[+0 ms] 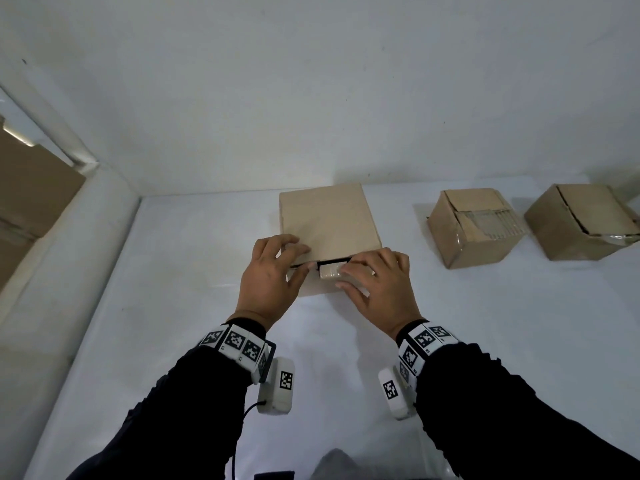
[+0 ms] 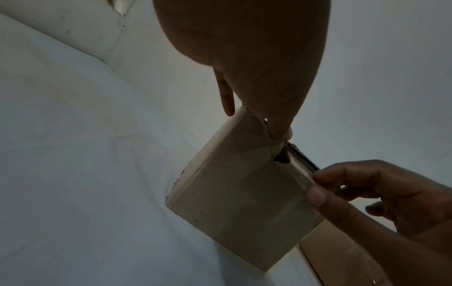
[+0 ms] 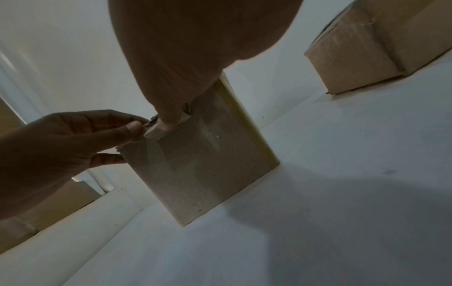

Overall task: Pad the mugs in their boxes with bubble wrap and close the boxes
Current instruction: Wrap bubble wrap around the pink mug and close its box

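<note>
A brown cardboard box [image 1: 327, 220] stands mid-table with its lid folded down, leaving a thin dark slit along the front edge. My left hand [image 1: 304, 258] pinches the lid's front left corner, fingers on top and thumb under the edge. My right hand [image 1: 346, 277] pinches the pale tuck flap [image 1: 329, 271] at the front, thumb against the front wall. From the left wrist the box [image 2: 232, 203] shows with my right hand [image 2: 315, 183] at its flap edge. The right wrist view has the box [image 3: 203, 164] and my left hand [image 3: 139, 125]. No mug or bubble wrap shows.
Two more closed cardboard boxes [image 1: 471, 226] [image 1: 581, 223] with clear tape sit at the back right; one of these boxes [image 3: 367, 48] also appears in the right wrist view. A white wall rises right behind the boxes. A padded white rim [image 1: 69, 237] borders the table's left side, with flat cardboard [image 1: 27, 195] beyond.
</note>
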`<state>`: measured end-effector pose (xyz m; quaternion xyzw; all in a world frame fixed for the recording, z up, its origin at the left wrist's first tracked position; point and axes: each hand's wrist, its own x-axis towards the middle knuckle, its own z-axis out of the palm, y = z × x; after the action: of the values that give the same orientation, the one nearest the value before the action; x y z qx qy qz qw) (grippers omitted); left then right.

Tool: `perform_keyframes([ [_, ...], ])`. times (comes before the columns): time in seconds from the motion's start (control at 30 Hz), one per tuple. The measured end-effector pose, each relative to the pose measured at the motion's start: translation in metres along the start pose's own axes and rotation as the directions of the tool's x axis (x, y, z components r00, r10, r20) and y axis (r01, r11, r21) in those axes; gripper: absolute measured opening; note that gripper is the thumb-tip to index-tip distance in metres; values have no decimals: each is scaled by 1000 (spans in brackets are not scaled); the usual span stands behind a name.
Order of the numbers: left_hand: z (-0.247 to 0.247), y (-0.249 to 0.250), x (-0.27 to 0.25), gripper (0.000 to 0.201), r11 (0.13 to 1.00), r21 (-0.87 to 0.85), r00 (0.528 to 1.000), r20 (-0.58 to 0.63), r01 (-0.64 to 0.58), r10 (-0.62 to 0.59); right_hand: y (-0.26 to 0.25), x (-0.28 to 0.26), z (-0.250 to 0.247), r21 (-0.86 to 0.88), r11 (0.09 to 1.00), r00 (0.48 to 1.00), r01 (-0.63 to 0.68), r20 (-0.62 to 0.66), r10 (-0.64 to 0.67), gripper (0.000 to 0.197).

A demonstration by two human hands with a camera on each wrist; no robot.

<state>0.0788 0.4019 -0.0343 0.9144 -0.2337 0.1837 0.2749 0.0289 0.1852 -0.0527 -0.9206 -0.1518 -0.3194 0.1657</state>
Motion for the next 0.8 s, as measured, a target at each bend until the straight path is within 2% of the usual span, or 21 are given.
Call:
perform_keyframes([
  [0.13, -1, -1, 1, 22, 1000, -3, 1000, 1, 2, -2, 1, 1, 2, 47, 996, 997, -78, -16, 79, 6],
  [0.43, -1, -6, -2, 29, 999, -2, 999, -9, -48, 48, -7, 3, 3, 158, 958, 970, -241, 10, 243, 9],
  [0.57, 0, -7, -2, 30, 998, 1, 998, -5, -56, 56, -13, 5, 6, 244, 892, 923, -380, 39, 383, 10],
  [0.73, -1, -9, -3, 28, 997, 7, 997, 1, -81, 81, -23, 1, 9, 292, 827, 871, -480, 48, 489, 13],
  [0.8, 0, -10, -3, 28, 996, 10, 996, 1, -93, 93, -29, 0, 9, 299, 789, 835, -537, 54, 548, 14],
])
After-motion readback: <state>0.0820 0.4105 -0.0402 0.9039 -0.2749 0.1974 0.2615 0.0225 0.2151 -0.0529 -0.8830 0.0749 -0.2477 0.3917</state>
